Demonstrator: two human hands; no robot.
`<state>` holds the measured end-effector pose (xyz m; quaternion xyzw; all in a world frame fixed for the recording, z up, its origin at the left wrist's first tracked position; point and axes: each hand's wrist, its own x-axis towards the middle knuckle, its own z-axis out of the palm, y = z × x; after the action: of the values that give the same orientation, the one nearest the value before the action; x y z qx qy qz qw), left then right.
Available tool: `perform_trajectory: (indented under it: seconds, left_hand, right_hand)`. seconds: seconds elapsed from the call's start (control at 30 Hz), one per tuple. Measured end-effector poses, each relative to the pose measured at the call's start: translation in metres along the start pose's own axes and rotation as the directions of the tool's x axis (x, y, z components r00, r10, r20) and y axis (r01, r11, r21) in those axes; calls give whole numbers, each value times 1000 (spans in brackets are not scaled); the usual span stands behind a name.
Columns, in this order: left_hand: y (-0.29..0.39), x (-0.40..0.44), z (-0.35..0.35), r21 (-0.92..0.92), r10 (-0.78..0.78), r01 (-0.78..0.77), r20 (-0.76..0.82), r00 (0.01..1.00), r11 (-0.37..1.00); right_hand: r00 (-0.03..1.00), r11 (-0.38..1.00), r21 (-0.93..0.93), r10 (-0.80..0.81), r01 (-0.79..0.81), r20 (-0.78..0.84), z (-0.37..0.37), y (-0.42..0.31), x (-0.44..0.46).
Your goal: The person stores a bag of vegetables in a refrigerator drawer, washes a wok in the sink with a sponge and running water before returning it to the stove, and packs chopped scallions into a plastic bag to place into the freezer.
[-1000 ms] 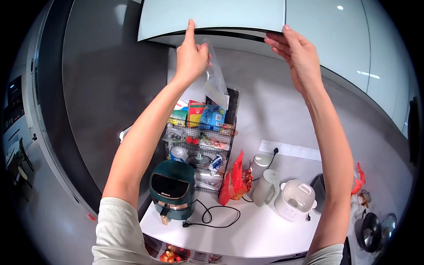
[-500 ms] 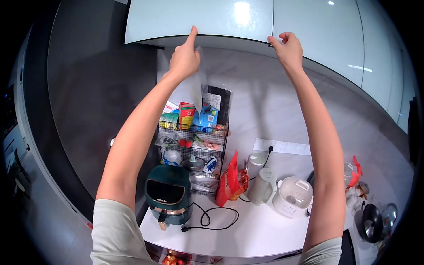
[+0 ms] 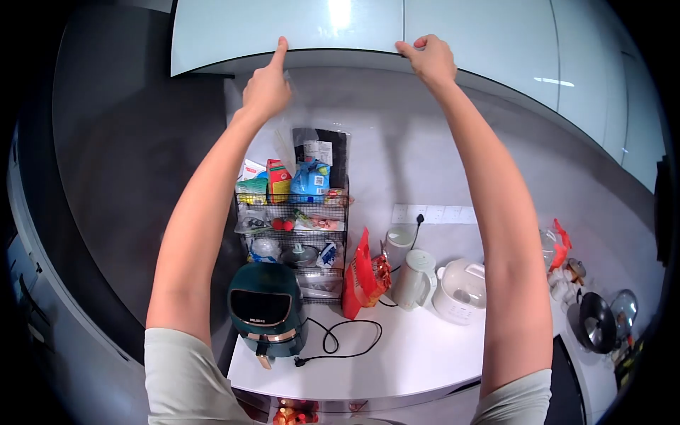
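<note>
Both my arms reach up to the glossy pale wall cabinet point(image 3: 283, 28). My left hand point(image 3: 268, 88) is closed, with its thumb pointing up at the lower edge of the left door. A thin clear plastic bag point(image 3: 285, 138) hangs from its curled fingers; the bag's outline is faint. My right hand point(image 3: 433, 60) pinches the bottom edge of the cabinet door near the seam between two doors. The doors look closed.
Below stand a black wire rack point(image 3: 290, 230) of packets, a dark green air fryer point(image 3: 264, 312) with a loose cord, a red bag point(image 3: 361, 280), a kettle point(image 3: 414, 280) and a white cooker point(image 3: 459, 294) on the white counter point(image 3: 354, 372). A wok point(image 3: 596, 322) sits at right.
The view has shifted, so the cabinet, rack and both hands appear further left. The plastic bag has swung slightly. Both hands keep their places at the cabinet edge.
</note>
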<state>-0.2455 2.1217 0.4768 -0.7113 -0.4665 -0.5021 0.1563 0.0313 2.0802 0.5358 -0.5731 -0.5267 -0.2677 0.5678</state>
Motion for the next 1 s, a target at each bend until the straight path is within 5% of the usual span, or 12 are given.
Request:
perform_trajectory:
  seconds: [0.03, 0.17, 0.33, 0.47, 0.53, 0.6, 0.63, 0.87, 1.0]
  left_hand:
    - [2, -1, -4, -18, -6, 7, 25, 1000, 1000]
    - [-1, -18, 14, -129, 89, -129, -279, 956, 983]
    - [60, -128, 18, -668, 54, -26, 21, 998, 744]
    - [115, -233, 51, -804, 119, 221, 338, 933, 552]
    - [154, -276, 59, -772, 182, 334, 495, 850, 541]
    - [200, -322, 77, -812, 303, 477, 573, 762, 337]
    - [229, -337, 69, -752, 330, 531, 653, 682, 391]
    - [430, -478, 71, -727, 757, 677, 505, 414, 115]
    - [541, -556, 34, -582, 859, 813, 421, 292, 10]
  right_hand:
    - [999, 1000, 27, 2, -3, 34, -3, 0, -2]
    - [994, 985, 148, -73, 84, -84, -5, 3, -22]
    - [954, 862, 431, -300, 266, 11, -52, 35, -130]
    - [929, 850, 524, -142, -64, 343, -122, 85, -271]
    - [884, 871, 439, -12, -220, 467, -162, 121, -327]
    - [836, 817, 431, 109, -383, 537, -210, 152, -373]
    - [806, 780, 421, 173, -463, 566, -237, 166, -392]
    - [746, 667, 372, 446, -646, 495, -455, 208, -490]
    - [697, 625, 309, 626, -717, 349, -575, 218, -542]
